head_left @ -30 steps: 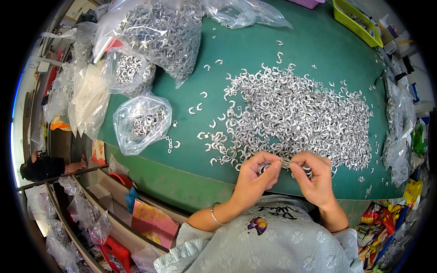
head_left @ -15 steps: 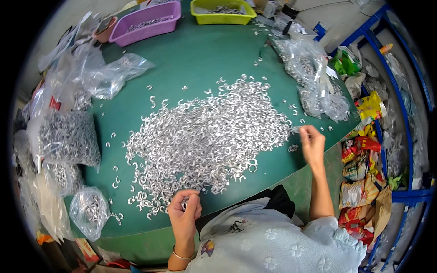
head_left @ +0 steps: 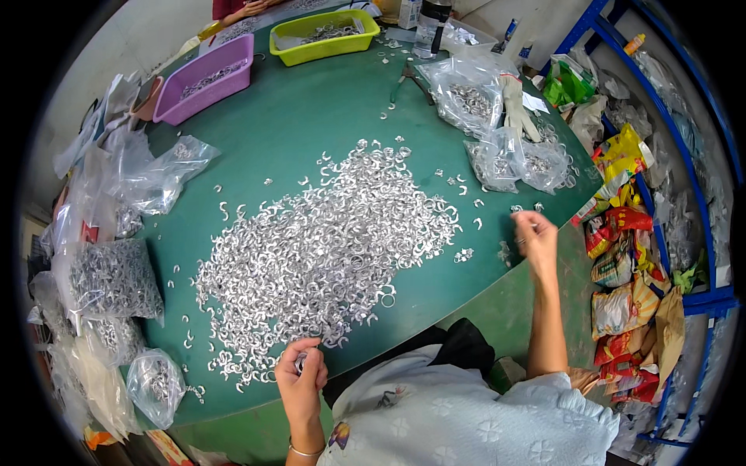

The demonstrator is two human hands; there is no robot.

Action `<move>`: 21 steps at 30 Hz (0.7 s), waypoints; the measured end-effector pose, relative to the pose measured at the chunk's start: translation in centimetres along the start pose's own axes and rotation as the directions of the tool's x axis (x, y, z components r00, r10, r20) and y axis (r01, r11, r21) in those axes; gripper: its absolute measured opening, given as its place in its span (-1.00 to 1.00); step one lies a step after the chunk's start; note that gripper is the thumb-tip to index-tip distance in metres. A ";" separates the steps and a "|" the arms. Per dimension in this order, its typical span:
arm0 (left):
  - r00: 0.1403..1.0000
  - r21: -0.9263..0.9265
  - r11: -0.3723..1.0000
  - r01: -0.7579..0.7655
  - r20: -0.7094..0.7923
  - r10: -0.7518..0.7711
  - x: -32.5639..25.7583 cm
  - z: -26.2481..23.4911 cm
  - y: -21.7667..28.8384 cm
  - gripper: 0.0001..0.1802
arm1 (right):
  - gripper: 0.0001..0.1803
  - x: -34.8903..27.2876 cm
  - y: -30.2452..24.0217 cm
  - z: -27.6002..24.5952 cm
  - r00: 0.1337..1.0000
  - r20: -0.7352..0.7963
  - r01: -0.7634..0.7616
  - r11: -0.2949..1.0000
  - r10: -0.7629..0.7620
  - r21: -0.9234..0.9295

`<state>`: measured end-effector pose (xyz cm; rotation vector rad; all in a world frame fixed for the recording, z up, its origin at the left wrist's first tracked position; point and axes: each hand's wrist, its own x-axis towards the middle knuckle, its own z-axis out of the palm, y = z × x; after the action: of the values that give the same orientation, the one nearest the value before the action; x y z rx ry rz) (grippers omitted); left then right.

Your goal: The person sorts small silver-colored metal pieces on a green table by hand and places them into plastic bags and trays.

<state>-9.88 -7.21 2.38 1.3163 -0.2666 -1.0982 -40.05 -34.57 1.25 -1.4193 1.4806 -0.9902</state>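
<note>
left hand [head_left: 299, 380] at near edge of ring pile [head_left: 326, 248], pinching few rings [head_left: 300, 361]. right hand [head_left: 535, 237] lifted just right of pile, fingers pinched together, content too small to tell.

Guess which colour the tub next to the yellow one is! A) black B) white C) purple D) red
C: the tub beside the yellow tub at the far edge of the green table is purple, with small silver pieces inside.

A green table [head_left: 311, 124] stands beside blue metal shelving [head_left: 699, 217].
</note>
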 end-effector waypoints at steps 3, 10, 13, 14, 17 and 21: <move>0.994 -0.101 0.989 0.105 0.005 -0.105 -0.5 0.3 -0.1 -0.85 | -0.79 -3.8 -3.8 4.7 0.798 0.595 -0.479 0.705 0.100 0.523; 0.994 0.014 0.994 0.108 0.030 -0.108 -0.8 -0.7 -0.7 -0.85 | -0.67 -8.9 -4.7 11.5 0.245 0.966 -0.944 -0.244 -0.077 0.220; 0.999 0.074 0.996 0.044 -0.024 -0.042 -1.2 -1.7 -1.3 -0.82 | -0.68 -10.0 -4.7 13.3 0.179 0.984 -0.964 -0.203 -0.021 0.171; 0.999 0.119 0.993 -0.016 -0.045 0.022 -1.2 -1.7 -1.4 -0.80 | -0.69 -9.8 -4.6 13.4 0.186 0.982 -0.972 -0.140 0.021 0.187; 0.960 0.445 0.873 -0.199 -0.090 0.265 -0.9 -1.9 -1.6 -0.87 | -0.83 -9.8 -5.5 13.7 0.380 0.919 -0.777 0.573 0.100 0.259; 0.863 0.784 0.536 -0.314 0.001 0.505 0.4 -1.0 -0.9 -0.86 | -0.81 -10.9 -5.7 16.1 0.686 0.596 0.482 0.874 -0.418 0.057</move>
<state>-9.40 -6.76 1.18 1.9867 -0.9108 -0.3770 -22.85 -23.85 1.65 -2.0066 0.7268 -0.6405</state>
